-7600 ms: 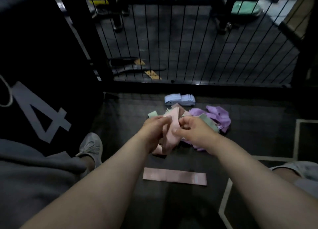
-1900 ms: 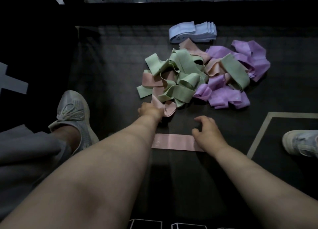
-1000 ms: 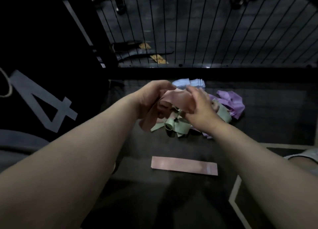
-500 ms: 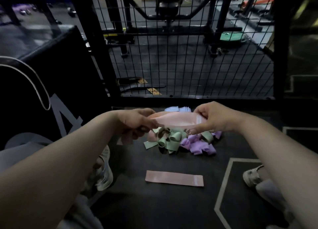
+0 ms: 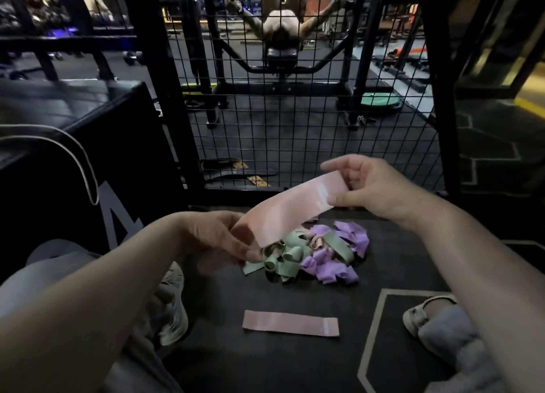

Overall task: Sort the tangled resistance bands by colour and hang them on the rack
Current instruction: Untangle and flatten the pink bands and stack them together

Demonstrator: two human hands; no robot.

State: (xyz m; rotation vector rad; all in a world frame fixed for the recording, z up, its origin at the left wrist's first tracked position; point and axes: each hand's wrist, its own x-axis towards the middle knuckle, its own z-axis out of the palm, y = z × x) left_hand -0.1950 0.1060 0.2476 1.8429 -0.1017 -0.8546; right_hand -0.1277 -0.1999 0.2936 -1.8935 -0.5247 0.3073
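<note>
Raised since half a second ago, the right hand now lifts its end of the flat pink fabric resistance band, so the band's long axis, level before, slopes from lower left up to upper right. Its pale stitched seam sits near the right hand. The left hand pinches the lower end between thumb and fingers. The right hand grasps the upper end, thumb in front and fingers curved over it. The band is held in the air above the tangled heap of green, purple and pink bands on the dark rubber floor. Nearer the person, a second flat pink band lies on the floor, long axis left to right, seam at its right end. A black wire mesh fence stands behind the heap.
</note>
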